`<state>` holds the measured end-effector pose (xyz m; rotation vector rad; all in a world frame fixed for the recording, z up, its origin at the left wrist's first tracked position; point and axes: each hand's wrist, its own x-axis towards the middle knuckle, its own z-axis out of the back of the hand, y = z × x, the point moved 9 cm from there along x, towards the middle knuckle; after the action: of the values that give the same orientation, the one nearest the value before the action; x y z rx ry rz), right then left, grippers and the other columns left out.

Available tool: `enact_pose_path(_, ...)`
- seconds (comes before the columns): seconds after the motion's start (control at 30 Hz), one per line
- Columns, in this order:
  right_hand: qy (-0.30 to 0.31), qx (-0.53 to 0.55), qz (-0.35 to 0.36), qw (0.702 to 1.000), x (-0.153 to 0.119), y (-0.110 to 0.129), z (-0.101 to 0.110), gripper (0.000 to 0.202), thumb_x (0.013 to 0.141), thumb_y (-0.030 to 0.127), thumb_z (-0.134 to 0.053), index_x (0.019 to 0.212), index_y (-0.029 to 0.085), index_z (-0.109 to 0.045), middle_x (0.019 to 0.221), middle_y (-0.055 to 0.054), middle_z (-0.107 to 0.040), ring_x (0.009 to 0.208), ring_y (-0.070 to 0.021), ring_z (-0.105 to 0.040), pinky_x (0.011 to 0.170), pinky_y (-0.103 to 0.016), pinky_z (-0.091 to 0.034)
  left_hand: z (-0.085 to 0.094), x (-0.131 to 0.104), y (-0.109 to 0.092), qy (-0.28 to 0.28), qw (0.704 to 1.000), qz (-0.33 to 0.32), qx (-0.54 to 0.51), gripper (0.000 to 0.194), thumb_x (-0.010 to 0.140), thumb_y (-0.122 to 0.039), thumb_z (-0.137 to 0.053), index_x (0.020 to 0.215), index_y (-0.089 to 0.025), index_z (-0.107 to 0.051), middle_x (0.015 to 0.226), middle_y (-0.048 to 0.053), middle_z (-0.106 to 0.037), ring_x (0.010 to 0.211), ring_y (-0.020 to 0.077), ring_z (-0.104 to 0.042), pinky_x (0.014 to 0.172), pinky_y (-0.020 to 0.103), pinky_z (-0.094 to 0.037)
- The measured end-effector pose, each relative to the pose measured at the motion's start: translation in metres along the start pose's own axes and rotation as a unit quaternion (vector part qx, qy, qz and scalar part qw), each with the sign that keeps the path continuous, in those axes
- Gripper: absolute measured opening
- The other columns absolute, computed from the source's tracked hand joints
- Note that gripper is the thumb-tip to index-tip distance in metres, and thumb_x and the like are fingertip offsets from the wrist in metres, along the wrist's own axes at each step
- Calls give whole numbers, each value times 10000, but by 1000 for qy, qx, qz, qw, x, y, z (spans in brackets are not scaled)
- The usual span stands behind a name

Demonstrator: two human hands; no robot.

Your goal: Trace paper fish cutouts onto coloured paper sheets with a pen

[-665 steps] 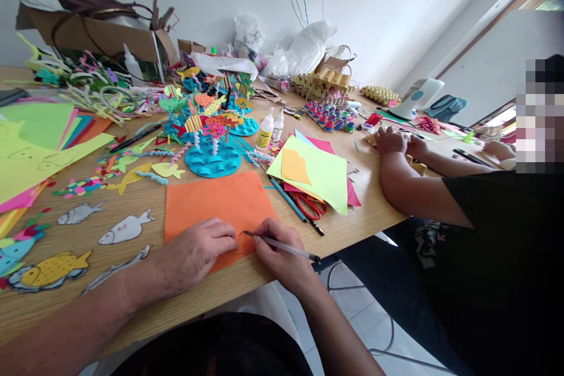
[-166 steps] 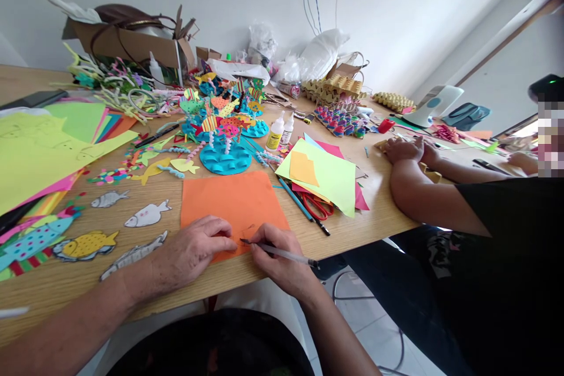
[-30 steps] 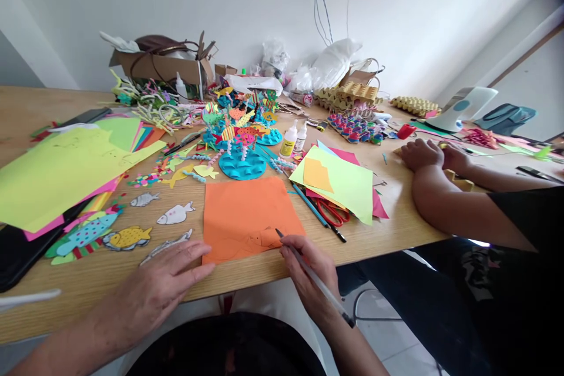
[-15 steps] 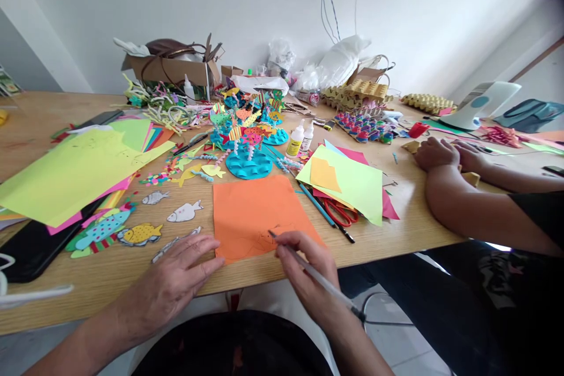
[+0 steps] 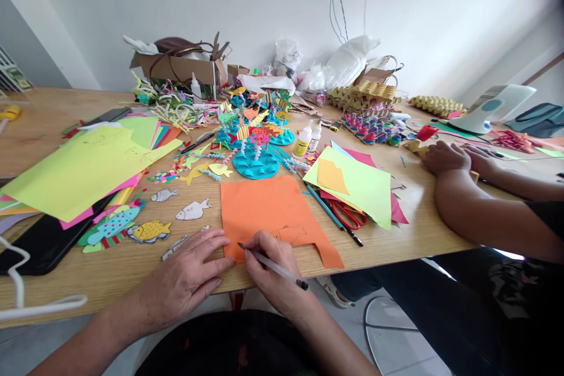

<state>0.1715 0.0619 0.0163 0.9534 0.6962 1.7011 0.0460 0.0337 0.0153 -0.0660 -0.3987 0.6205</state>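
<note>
An orange sheet of paper (image 5: 264, 205) lies at the table's front edge, with a fish outline drawn near its lower right and a piece cut out of its bottom edge. My right hand (image 5: 273, 273) grips a pen (image 5: 277, 268), its tip at the sheet's lower left part. My left hand (image 5: 189, 267) rests flat with fingers apart, fingertips on the sheet's left edge. Beside it lie a white paper fish (image 5: 194, 210), a small grey paper fish (image 5: 164, 194) and a yellow spotted paper fish (image 5: 150, 231). Another grey fish cutout (image 5: 175, 247) is partly under my left hand.
Behind the sheet stands a blue egg-carton base (image 5: 255, 163) with paper fish. Glue bottles (image 5: 302, 141), red-handled scissors (image 5: 352, 218) and a green paper stack (image 5: 368, 188) are to the right. Yellow-green sheets (image 5: 88, 170) lie left. Another person's hands (image 5: 449, 158) rest at far right.
My right hand has moved the pen left across the orange sheet, uncovering the fish outline and the cut-out bottom edge. My left hand stays at the sheet's left edge. The view has shifted slightly.
</note>
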Motion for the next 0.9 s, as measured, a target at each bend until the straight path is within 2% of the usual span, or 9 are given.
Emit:
enact_pose_path(0.23, -23, -24, 14, 999, -2, 2, 3, 100, 740, 115, -487, 723, 176, -565, 557, 17, -586, 481, -104, -534, 496, -182, -396, -2, -3, 2, 5, 1000, 7, -2, 332, 928, -185, -442, 1227, -266, -561, 1297, 79, -513, 1262, 252, -416, 1035, 452, -396)
enact_pose_path(0.9, -17, -40, 26, 999, -1, 0, -3, 97, 753, 147, -499, 724, 179, -586, 594, -7, -642, 506, -108, -570, 513, -182, -418, 2, -1, -3, -20, 1000, -14, 16, 331, 930, -171, -427, 1213, -243, -582, 1286, 102, -529, 1265, 270, -418, 1004, 465, -430)
